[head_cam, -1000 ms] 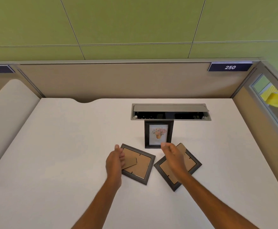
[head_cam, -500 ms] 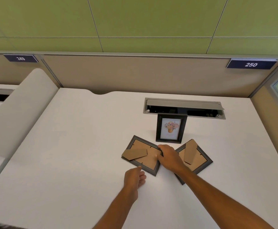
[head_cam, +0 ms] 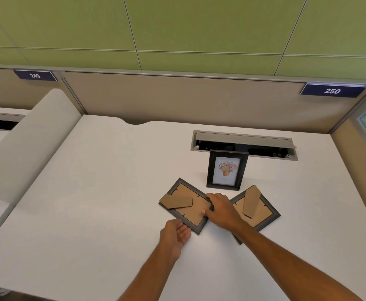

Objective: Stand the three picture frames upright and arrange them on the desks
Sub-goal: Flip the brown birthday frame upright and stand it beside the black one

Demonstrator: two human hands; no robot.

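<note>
One black picture frame point(head_cam: 227, 169) with a flower print stands upright on the white desk point(head_cam: 103, 192). Two more black frames lie face down, brown backs and cardboard stands up. On the left flat frame point(head_cam: 186, 206), my right hand point(head_cam: 220, 210) grips the right corner, fingers over the edge and thumb on the back. My left hand point(head_cam: 175, 234) lies palm up at that frame's near edge, fingers apart and touching the rim. The right flat frame point(head_cam: 255, 210) lies partly under my right forearm.
An open grey cable hatch point(head_cam: 242, 142) is sunk in the desk just behind the standing frame. Beige partitions close the back and right, with labels 249 point(head_cam: 35, 75) and 250 point(head_cam: 331, 90). A low curved divider point(head_cam: 32, 140) at the left separates a neighbouring desk.
My right hand shifted from the right frame onto the left flat frame's corner. My left hand drew back, then slid palm up to that frame's near edge. The view swung left.
</note>
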